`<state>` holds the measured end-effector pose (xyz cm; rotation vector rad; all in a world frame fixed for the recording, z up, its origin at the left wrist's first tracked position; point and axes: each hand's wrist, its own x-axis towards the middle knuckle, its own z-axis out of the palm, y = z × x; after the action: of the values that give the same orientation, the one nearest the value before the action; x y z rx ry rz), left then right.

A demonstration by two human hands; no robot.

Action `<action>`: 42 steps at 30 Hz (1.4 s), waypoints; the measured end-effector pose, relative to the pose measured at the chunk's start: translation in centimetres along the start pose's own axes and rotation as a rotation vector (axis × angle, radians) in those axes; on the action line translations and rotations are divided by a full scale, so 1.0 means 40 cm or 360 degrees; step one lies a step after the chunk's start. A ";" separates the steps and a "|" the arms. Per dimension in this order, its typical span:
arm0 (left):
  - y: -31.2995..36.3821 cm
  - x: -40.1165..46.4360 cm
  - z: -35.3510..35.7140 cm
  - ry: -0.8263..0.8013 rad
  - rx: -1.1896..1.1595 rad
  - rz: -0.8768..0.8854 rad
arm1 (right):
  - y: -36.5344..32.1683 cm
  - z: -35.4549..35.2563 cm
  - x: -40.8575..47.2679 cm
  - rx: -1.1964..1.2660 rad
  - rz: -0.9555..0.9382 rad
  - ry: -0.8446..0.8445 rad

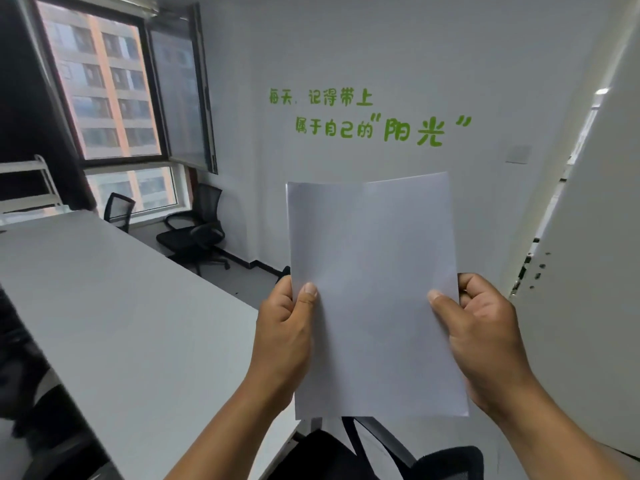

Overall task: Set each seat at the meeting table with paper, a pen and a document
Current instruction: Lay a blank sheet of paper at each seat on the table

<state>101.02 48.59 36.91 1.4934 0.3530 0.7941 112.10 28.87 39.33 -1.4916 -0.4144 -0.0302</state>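
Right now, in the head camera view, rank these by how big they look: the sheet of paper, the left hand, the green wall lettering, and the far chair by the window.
1. paper, though held close to the camera
2. green wall lettering
3. left hand, also close to the camera
4. far chair

Both arms out front, left hand [287,323] and right hand [485,327] raised, thumbs forward, fingers curled behind, pinching the paper [374,289] edges.

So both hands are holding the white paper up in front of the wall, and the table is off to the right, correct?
Not quite. The head view shows both hands, left and right, holding the paper, but the table is to the left.
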 end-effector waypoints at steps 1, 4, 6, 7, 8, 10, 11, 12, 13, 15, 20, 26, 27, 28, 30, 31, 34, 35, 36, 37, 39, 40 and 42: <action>-0.011 0.019 -0.002 0.0041 0.0026 -0.0005 | 0.017 0.015 0.031 0.0008 0.0022 -0.0043; -0.043 0.059 -0.006 0.0151 0.0114 -0.0060 | 0.060 0.052 0.103 0.0054 0.0084 -0.0148; -0.069 0.085 -0.007 0.0298 0.0146 -0.0084 | 0.106 0.084 0.164 0.0085 0.0128 -0.0281; -0.077 0.094 -0.008 0.0359 0.0159 -0.0102 | 0.127 0.100 0.192 0.0090 0.0148 -0.0345; -0.088 0.101 -0.009 0.0423 0.0167 -0.0121 | 0.147 0.115 0.217 0.0096 0.0172 -0.0412; -0.113 0.104 -0.008 0.0573 0.0173 -0.0168 | 0.187 0.145 0.259 0.0128 0.0207 -0.0573; -0.123 0.102 -0.006 0.0618 0.0165 -0.0198 | 0.203 0.156 0.276 0.0131 0.0215 -0.0622; -0.137 0.099 -0.006 0.0671 0.0161 -0.0231 | 0.226 0.170 0.293 0.0122 0.0234 -0.0680; -0.150 0.095 -0.008 0.0728 0.0162 -0.0269 | 0.245 0.185 0.303 0.0129 0.0268 -0.0740; -0.171 0.081 -0.016 0.0811 0.0125 -0.0322 | 0.279 0.215 0.312 0.0144 0.0333 -0.0848; -0.229 0.036 -0.073 0.1023 0.0054 -0.0438 | 0.360 0.311 0.300 0.0104 0.0447 -0.1113; -0.315 -0.009 -0.162 0.1222 -0.0030 -0.0542 | 0.438 0.415 0.243 0.0037 0.0580 -0.1254; -0.334 -0.015 -0.176 0.1244 -0.0049 -0.0570 | 0.452 0.429 0.234 0.0006 0.0601 -0.1275; -0.356 -0.020 -0.189 0.1258 -0.0064 -0.0606 | 0.470 0.443 0.228 -0.0034 0.0621 -0.1296; -0.401 -0.028 -0.210 0.1250 -0.0085 -0.0680 | 0.503 0.467 0.218 -0.0124 0.0646 -0.1325; -0.418 -0.032 -0.218 0.1234 -0.0091 -0.0712 | 0.517 0.474 0.214 -0.0158 0.0648 -0.1332; -0.482 -0.033 -0.243 0.1196 -0.0078 -0.0809 | 0.572 0.500 0.208 -0.0281 0.0653 -0.1336; -0.501 -0.033 -0.247 0.1179 -0.0066 -0.0849 | 0.591 0.506 0.209 -0.0316 0.0662 -0.1343; -0.514 -0.034 -0.248 0.1153 -0.0051 -0.0887 | 0.606 0.510 0.209 -0.0345 0.0663 -0.1347; -0.528 -0.035 -0.248 0.1126 -0.0033 -0.0932 | 0.626 0.513 0.210 -0.0376 0.0667 -0.1359; -0.561 -0.037 -0.249 0.1086 -0.0001 -0.1005 | 0.672 0.522 0.214 -0.0455 0.0671 -0.1395; -0.579 -0.037 -0.251 0.1091 0.0010 -0.1031 | 0.697 0.526 0.216 -0.0490 0.0669 -0.1419; -0.623 -0.035 -0.252 0.1140 0.0030 -0.1077 | 0.752 0.533 0.218 -0.0533 0.0677 -0.1473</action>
<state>99.62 57.87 11.70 0.9500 1.3233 0.7372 123.06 54.33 13.50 -1.8411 -0.8427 0.9997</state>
